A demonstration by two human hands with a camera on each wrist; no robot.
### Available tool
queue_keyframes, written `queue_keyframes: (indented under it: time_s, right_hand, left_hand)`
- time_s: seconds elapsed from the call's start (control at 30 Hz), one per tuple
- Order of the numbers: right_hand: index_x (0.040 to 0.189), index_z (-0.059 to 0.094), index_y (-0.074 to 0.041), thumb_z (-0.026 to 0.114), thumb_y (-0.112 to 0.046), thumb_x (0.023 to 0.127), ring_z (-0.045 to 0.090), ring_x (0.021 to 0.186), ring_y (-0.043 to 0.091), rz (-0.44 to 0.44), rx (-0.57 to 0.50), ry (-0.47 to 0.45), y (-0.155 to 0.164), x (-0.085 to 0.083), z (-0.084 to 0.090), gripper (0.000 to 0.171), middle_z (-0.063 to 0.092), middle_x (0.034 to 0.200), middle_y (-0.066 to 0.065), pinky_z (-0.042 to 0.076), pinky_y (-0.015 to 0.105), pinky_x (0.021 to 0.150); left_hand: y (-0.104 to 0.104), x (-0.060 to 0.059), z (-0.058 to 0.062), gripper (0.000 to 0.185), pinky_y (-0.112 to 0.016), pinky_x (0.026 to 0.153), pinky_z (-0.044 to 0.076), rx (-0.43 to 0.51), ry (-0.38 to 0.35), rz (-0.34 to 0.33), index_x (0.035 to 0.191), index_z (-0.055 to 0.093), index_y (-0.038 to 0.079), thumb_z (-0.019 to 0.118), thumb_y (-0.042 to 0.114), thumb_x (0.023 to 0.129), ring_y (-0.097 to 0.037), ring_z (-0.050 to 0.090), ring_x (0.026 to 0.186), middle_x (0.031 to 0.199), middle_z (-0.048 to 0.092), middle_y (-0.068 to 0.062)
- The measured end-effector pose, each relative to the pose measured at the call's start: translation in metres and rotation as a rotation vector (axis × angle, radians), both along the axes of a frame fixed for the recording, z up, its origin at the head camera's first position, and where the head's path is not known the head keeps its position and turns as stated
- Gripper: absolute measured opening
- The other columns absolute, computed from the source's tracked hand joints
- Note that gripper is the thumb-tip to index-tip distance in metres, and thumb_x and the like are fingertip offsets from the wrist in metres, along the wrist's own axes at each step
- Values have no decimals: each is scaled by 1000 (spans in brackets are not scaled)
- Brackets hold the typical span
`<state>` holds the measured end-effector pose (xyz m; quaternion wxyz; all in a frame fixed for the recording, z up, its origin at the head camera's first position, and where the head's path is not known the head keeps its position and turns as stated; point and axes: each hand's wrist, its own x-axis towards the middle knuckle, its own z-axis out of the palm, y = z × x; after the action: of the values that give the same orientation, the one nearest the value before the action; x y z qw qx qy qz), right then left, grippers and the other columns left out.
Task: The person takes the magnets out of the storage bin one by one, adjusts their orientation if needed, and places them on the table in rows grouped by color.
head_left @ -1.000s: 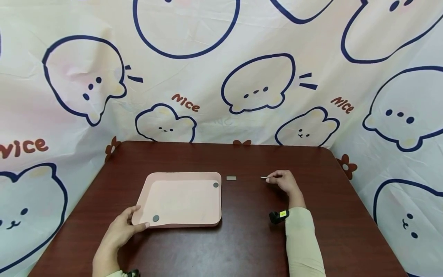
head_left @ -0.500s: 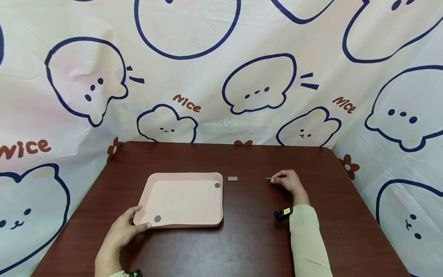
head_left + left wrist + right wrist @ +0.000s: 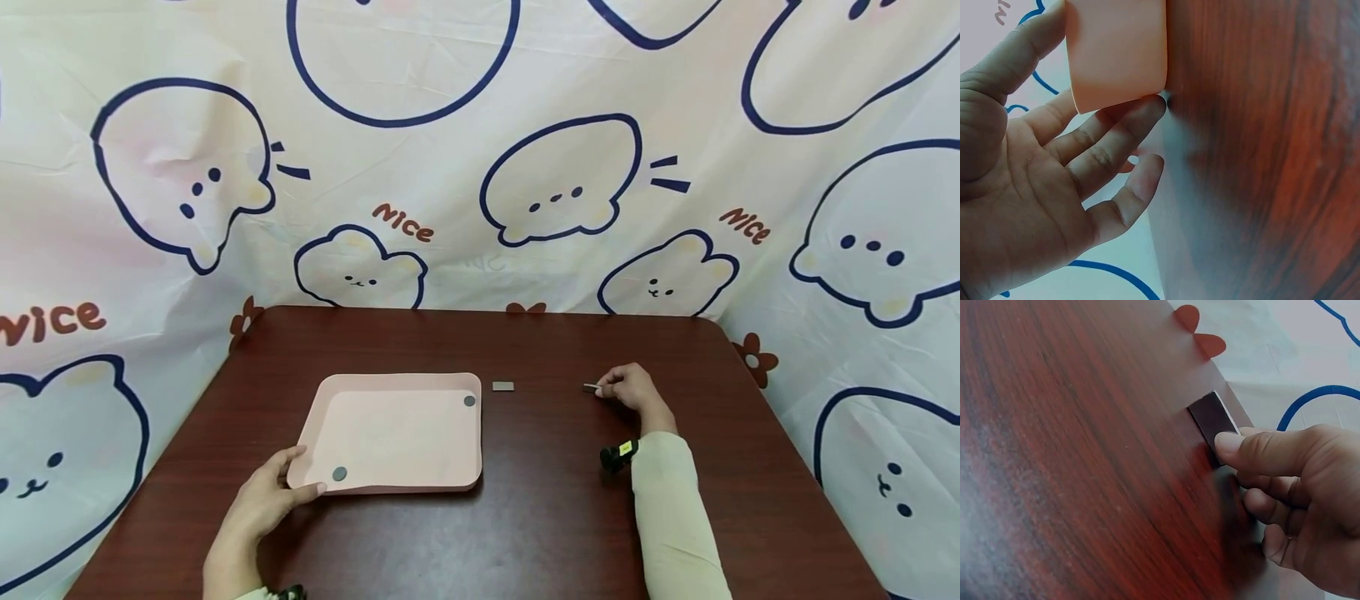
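Note:
A pink tray (image 3: 390, 379) lies on the dark wooden table, with one round grey disc (image 3: 468, 401) in its far right corner and another (image 3: 340, 473) near its front left corner. My left hand (image 3: 281, 483) rests against that front left corner, thumb along the front rim and fairly straight fingers (image 3: 1141, 119) touching the tray's wall (image 3: 1116, 50). Right of the tray, my right hand (image 3: 600, 389) pinches a small flat dark rectangular piece (image 3: 1213, 419) between thumb and fingers, low over the table. A second small grey rectangle (image 3: 502, 386) lies on the table between tray and right hand.
The wooden table (image 3: 525, 517) is enclosed at the back and both sides by a cartoon-printed cloth (image 3: 480, 167). A black wrist-worn camera (image 3: 617, 456) sits on the right forearm.
My right hand has shifted a little to the right with the small flat piece in its pinch. The left hand and the tray have stayed put.

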<state>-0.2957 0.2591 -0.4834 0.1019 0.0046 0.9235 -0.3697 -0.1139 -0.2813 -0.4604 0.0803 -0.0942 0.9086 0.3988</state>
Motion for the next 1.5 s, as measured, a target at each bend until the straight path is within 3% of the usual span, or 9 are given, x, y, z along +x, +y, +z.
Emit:
queue_keyframes:
  time_s: [0.33, 0.87, 1.23, 1.5]
  right_hand:
    - [87, 71, -5, 71, -11, 82, 48, 77, 23, 69, 49, -22, 0, -8, 3, 8, 62, 86, 5, 41, 33, 65]
    - [102, 72, -5, 67, -12, 85, 49, 104, 32, 37, 56, 14, -2, -4, 3, 18, 57, 118, 20, 40, 45, 84]
    - [119, 63, -4, 64, -27, 89, 39, 121, 36, -61, -155, 38, -18, 28, 10, 38, 50, 129, 19, 34, 51, 94]
    - [126, 57, -5, 63, -28, 90, 50, 108, 30, -50, -224, 108, -45, 35, 18, 43, 56, 121, 15, 40, 47, 87]
  left_hand:
    - [0, 0, -2, 81, -49, 85, 37, 2, 0, 1, 136, 36, -3, 78, 31, 75, -36, 53, 104, 115, 56, -29]
    - [0, -1, -1, 81, -50, 85, 36, 6, 19, -1, 136, 37, -2, 77, 32, 75, -36, 52, 105, 116, 55, -29]
    - [-1, 3, -1, 81, -49, 83, 38, -9, 6, 0, 136, 36, -3, 77, 32, 75, -37, 53, 105, 116, 55, -30]
    - [-2, 0, 0, 81, -50, 85, 37, -14, 4, -6, 137, 35, -3, 77, 31, 76, -38, 52, 106, 118, 53, -31]
